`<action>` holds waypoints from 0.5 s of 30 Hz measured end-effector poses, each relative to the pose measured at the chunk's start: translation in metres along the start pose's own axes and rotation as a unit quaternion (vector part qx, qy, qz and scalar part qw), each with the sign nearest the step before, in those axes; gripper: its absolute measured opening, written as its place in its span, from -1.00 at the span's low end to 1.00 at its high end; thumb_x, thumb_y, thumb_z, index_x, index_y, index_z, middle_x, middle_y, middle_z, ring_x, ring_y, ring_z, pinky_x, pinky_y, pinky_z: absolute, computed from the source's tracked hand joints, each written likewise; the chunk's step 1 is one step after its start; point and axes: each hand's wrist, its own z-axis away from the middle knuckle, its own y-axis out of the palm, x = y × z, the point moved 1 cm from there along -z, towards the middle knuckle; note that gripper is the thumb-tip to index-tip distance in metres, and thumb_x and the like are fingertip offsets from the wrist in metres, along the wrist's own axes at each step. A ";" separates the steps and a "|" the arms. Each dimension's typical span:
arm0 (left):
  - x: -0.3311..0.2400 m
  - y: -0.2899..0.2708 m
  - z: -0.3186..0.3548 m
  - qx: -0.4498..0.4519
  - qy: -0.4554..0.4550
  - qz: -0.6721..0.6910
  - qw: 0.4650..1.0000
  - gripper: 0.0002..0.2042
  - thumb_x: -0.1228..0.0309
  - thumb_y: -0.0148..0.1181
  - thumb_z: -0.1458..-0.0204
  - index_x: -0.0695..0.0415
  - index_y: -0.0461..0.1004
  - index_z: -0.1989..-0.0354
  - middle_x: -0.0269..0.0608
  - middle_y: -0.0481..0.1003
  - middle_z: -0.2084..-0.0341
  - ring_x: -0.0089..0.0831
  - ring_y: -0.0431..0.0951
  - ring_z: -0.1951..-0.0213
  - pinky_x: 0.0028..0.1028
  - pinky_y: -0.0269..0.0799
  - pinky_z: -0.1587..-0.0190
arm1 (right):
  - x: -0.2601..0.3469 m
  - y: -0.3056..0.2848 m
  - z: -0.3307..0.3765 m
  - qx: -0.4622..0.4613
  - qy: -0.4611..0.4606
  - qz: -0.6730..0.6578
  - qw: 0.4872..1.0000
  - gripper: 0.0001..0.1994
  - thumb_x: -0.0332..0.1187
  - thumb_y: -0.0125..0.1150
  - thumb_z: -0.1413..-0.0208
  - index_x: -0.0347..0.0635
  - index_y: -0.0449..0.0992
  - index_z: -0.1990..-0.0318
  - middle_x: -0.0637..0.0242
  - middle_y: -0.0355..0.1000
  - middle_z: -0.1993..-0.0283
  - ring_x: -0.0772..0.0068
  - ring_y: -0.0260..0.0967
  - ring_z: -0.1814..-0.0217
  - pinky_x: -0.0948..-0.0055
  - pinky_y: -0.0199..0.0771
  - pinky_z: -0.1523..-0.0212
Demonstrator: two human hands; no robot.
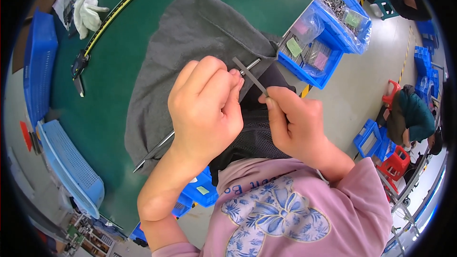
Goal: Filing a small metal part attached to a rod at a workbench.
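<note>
Mid-frame: left hand (205,109) pinches a thin metal rod (250,65), right hand (295,123) grips a flat metal strip (251,76) (crossing rod), over grey cloth (190,52) on green bench (114,76). Blue bins (328,33) upper right.

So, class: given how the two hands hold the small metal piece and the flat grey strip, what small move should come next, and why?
Probably ease the flat grey strip in the right hand toward the small metal piece pinched by the left hand: their ends almost meet.
</note>
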 end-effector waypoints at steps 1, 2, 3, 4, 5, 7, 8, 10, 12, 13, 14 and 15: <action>0.000 0.000 -0.001 0.007 0.005 -0.008 1.000 -0.83 0.69 0.28 0.28 0.23 0.39 0.58 -0.21 0.34 0.56 -0.25 0.35 0.53 -0.35 0.27 0.51 | -0.001 -0.002 -0.003 0.009 -0.010 0.004 1.000 -0.91 -0.51 0.17 0.00 -0.12 0.48 0.32 0.27 0.41 0.64 0.20 0.41 0.66 0.29 0.31 0.67; 0.000 -0.001 -0.001 0.009 0.005 -0.006 1.000 -0.83 0.69 0.28 0.28 0.23 0.39 0.58 -0.21 0.34 0.56 -0.25 0.35 0.53 -0.35 0.27 0.51 | 0.005 -0.002 -0.011 0.017 -0.015 0.010 1.000 -0.91 -0.51 0.17 0.00 -0.12 0.48 0.32 0.26 0.41 0.64 0.21 0.41 0.66 0.29 0.30 0.67; -0.001 -0.001 -0.002 0.006 0.002 -0.001 1.000 -0.83 0.69 0.28 0.27 0.23 0.39 0.58 -0.21 0.34 0.56 -0.24 0.35 0.53 -0.34 0.27 0.51 | 0.004 0.003 -0.018 -0.005 -0.030 0.001 1.000 -0.90 -0.51 0.17 0.00 -0.11 0.48 0.31 0.27 0.42 0.64 0.20 0.41 0.66 0.30 0.31 0.67; -0.001 -0.001 -0.002 0.003 0.000 0.004 1.000 -0.83 0.69 0.28 0.27 0.23 0.39 0.58 -0.21 0.34 0.56 -0.24 0.35 0.53 -0.34 0.27 0.51 | 0.004 0.003 -0.014 -0.006 -0.027 0.002 1.000 -0.90 -0.51 0.17 0.00 -0.11 0.48 0.31 0.27 0.42 0.64 0.20 0.41 0.66 0.30 0.31 0.67; -0.001 -0.001 -0.002 0.003 -0.011 0.014 1.000 -0.83 0.69 0.28 0.27 0.22 0.39 0.58 -0.21 0.34 0.56 -0.24 0.34 0.54 -0.34 0.26 0.51 | 0.002 0.004 -0.012 -0.004 -0.017 -0.012 1.000 -0.90 -0.51 0.17 0.00 -0.11 0.48 0.31 0.27 0.42 0.64 0.20 0.41 0.66 0.30 0.31 0.67; 0.000 -0.001 0.000 0.008 -0.013 0.011 1.000 -0.83 0.69 0.29 0.27 0.22 0.39 0.58 -0.21 0.34 0.57 -0.24 0.34 0.54 -0.35 0.26 0.51 | -0.007 0.005 0.002 -0.011 -0.012 -0.021 1.000 -0.91 -0.50 0.17 -0.01 -0.11 0.49 0.31 0.27 0.43 0.63 0.21 0.42 0.65 0.31 0.32 0.66; -0.002 -0.001 0.001 0.014 -0.016 0.011 1.000 -0.83 0.69 0.29 0.27 0.22 0.39 0.58 -0.21 0.34 0.57 -0.24 0.34 0.54 -0.35 0.26 0.51 | -0.004 0.001 0.005 0.004 0.015 -0.031 0.999 -0.92 -0.50 0.17 -0.01 -0.11 0.49 0.32 0.27 0.42 0.63 0.19 0.41 0.65 0.30 0.32 0.66; 0.000 -0.001 -0.002 0.010 -0.006 0.006 1.000 -0.82 0.69 0.29 0.27 0.22 0.39 0.58 -0.21 0.34 0.57 -0.25 0.35 0.54 -0.35 0.26 0.51 | 0.000 -0.001 -0.007 0.007 -0.008 -0.024 1.000 -0.93 -0.50 0.18 -0.01 -0.11 0.48 0.34 0.26 0.40 0.65 0.16 0.40 0.66 0.27 0.30 0.67; 0.000 -0.002 -0.001 0.010 0.005 0.003 1.000 -0.82 0.69 0.29 0.28 0.22 0.39 0.58 -0.21 0.34 0.57 -0.25 0.35 0.54 -0.35 0.26 0.51 | 0.006 -0.001 -0.015 0.006 -0.010 -0.007 1.000 -0.94 -0.49 0.18 -0.01 -0.11 0.47 0.35 0.26 0.39 0.66 0.14 0.39 0.66 0.24 0.29 0.67; 0.000 -0.001 0.000 0.008 -0.006 0.010 1.000 -0.82 0.69 0.29 0.28 0.22 0.39 0.58 -0.21 0.34 0.57 -0.25 0.35 0.54 -0.35 0.27 0.51 | 0.008 -0.004 -0.012 0.035 -0.003 -0.001 0.999 -0.94 -0.55 0.15 -0.05 -0.20 0.48 0.31 0.23 0.43 0.59 0.28 0.37 0.68 0.36 0.28 0.66; 0.000 0.000 0.000 0.004 -0.017 0.015 1.000 -0.82 0.70 0.29 0.28 0.22 0.39 0.58 -0.22 0.34 0.57 -0.25 0.35 0.54 -0.35 0.27 0.51 | 0.007 -0.007 -0.011 0.064 0.001 0.005 0.998 -0.92 -0.61 0.11 -0.09 -0.29 0.49 0.28 0.21 0.47 0.53 0.41 0.35 0.70 0.47 0.27 0.65; 0.000 -0.001 -0.001 0.003 -0.017 0.015 1.000 -0.82 0.70 0.29 0.28 0.22 0.39 0.58 -0.22 0.34 0.57 -0.25 0.35 0.54 -0.35 0.27 0.51 | 0.002 -0.010 -0.002 0.065 0.014 -0.007 0.998 -0.92 -0.60 0.12 -0.09 -0.28 0.49 0.28 0.21 0.47 0.53 0.40 0.37 0.69 0.47 0.28 0.65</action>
